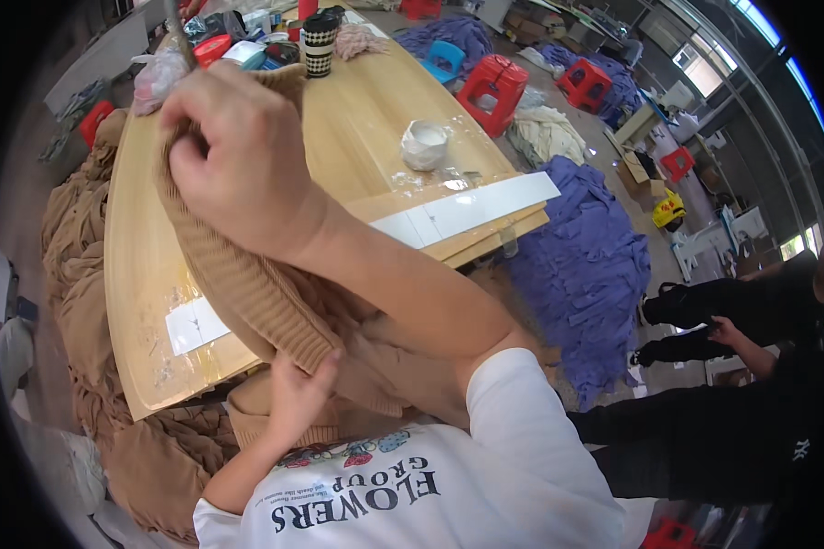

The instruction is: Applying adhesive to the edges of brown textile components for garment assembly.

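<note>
Both of your hands are clamped on the tan knit garment [265, 302] over the desk [146, 274], right hand [238, 156] bunching its far end, left hand [298, 393] pinching the ribbed hem at the desk's near edge; judging by this, it is not yet laid flat.

Wooden table [357, 137] bears tape roll [425, 144], checked cup [319, 43], perhaps paper strips [471, 209].
</note>
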Action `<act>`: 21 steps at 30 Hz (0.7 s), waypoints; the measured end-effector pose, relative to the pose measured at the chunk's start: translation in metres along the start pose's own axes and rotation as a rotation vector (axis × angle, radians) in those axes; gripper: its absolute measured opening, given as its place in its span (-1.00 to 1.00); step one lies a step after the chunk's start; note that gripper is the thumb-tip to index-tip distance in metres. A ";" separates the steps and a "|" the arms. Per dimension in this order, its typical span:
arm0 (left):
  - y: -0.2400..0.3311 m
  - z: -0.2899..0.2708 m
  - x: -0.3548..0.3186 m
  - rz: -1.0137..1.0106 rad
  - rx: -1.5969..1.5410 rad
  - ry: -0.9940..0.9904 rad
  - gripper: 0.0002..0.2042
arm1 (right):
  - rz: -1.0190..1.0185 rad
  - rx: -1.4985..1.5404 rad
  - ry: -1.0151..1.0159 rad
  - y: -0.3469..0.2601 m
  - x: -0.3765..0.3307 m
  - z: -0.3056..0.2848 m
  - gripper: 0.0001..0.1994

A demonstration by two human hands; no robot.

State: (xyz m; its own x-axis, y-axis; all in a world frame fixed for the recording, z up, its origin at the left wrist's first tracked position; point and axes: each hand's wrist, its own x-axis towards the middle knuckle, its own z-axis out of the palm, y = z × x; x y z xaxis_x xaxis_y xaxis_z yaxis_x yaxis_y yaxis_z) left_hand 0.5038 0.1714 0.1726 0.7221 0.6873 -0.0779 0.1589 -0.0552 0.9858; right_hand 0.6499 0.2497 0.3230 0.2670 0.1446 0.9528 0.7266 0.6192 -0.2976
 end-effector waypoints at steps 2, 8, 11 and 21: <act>-0.018 0.014 0.004 -0.028 -0.071 -0.140 -0.85 | -0.030 0.015 0.102 0.015 0.029 0.016 -0.92; 0.017 0.007 0.023 -0.337 -0.572 -0.146 -0.82 | -0.003 -0.112 0.132 0.081 0.061 0.035 -0.93; 0.039 -0.055 0.062 -0.009 -0.910 0.071 -0.76 | 0.268 -0.262 -0.230 0.130 0.010 0.000 -0.79; 0.005 -0.080 0.084 -0.359 -1.049 0.046 -0.70 | 1.436 0.035 0.193 0.204 -0.063 -0.208 -0.80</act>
State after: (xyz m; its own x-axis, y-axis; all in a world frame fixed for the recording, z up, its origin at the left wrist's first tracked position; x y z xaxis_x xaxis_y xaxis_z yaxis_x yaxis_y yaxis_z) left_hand 0.5117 0.2867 0.1827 0.7190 0.5682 -0.4001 -0.3111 0.7780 0.5459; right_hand 0.9131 0.2058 0.1900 0.8194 0.5427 -0.1845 -0.2513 0.0510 -0.9666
